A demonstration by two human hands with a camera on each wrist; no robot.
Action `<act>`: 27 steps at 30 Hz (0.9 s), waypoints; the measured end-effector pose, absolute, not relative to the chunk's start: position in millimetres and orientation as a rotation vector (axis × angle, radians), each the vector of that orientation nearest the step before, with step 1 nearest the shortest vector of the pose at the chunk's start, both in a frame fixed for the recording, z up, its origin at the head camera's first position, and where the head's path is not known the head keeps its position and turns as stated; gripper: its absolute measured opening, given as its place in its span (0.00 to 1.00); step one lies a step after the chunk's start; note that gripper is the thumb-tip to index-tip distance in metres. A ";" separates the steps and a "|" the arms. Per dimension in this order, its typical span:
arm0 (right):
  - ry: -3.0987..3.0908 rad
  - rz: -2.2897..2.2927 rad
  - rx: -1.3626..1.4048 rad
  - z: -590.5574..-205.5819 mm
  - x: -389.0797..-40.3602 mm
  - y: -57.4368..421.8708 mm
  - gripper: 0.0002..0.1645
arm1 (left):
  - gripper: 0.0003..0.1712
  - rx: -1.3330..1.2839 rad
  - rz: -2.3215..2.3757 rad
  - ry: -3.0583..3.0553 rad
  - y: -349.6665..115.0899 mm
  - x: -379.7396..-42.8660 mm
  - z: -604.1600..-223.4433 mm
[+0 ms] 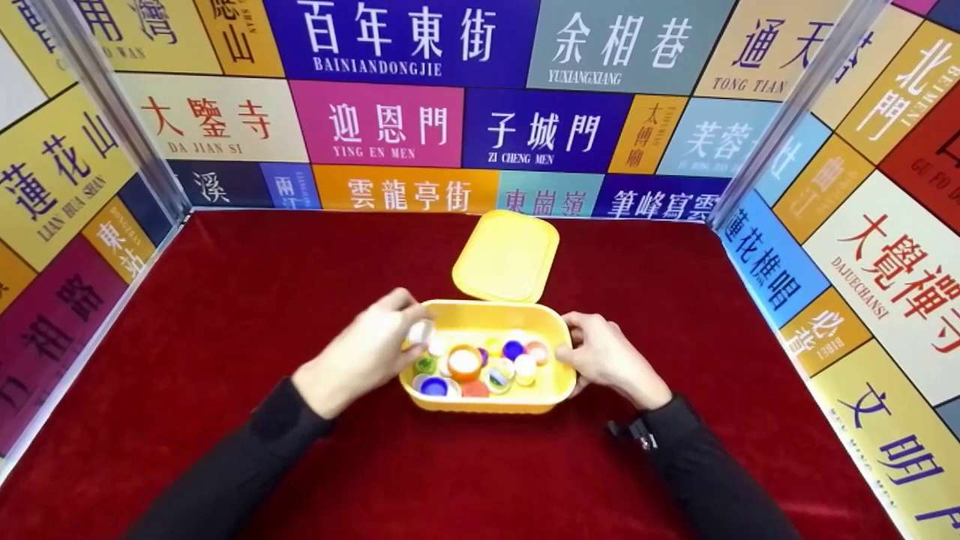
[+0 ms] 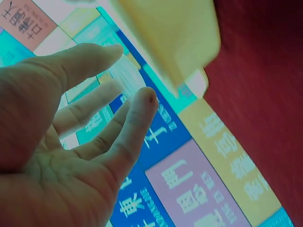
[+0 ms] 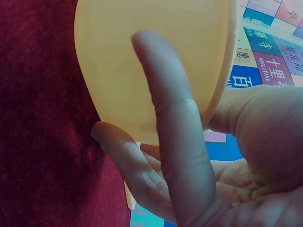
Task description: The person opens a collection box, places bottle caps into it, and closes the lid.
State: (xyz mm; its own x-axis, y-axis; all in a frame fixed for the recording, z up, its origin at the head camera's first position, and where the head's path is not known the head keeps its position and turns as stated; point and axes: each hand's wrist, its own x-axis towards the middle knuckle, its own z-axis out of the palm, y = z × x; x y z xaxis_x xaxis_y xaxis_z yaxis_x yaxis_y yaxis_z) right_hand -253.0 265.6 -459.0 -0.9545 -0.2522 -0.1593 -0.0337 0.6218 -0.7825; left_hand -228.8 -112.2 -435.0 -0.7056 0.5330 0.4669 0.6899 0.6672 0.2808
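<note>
A yellow plastic box (image 1: 484, 406) with several bottle caps inside sits on the red cloth. At its left end, my left hand (image 1: 367, 345) pinches a whitish round cap (image 2: 129, 78) between thumb and fingertips, over the rim. My right hand (image 1: 609, 358) grips the right end, its thumb over the rim and its fingers against the outer wall (image 3: 123, 71). Among the loose caps are an orange one with a white middle (image 1: 464, 361), a dark blue one (image 1: 514, 350), a blue one in a white ring (image 1: 434, 386) and a green one (image 1: 426, 364).
Behind the box lies a flat yellow lid (image 1: 507, 256), close to its back rim. Red cloth (image 1: 300, 262) spreads around on every side. Panels with colourful place-name signs (image 1: 375, 124) and metal corner posts (image 1: 787, 112) enclose the back and sides.
</note>
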 end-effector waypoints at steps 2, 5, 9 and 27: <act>2.587 -1.254 -0.236 -459.6 -252.5 265.4 0.26 | 0.21 -0.997 -0.618 -2.556 -104.0 -229.4 -439.2; 2.581 -1.263 -0.239 -460.7 -251.8 265.1 0.26 | 0.21 -1.029 -0.587 -2.581 -94.7 -230.1 -445.7; 2.590 -1.259 -0.250 -462.2 -250.8 264.9 0.25 | 0.21 -1.044 -0.555 -2.618 -88.3 -229.8 -451.3; 2.610 -1.253 -0.259 -460.2 -251.1 265.3 0.25 | 0.20 -1.018 -0.567 -2.627 -87.7 -231.7 -454.6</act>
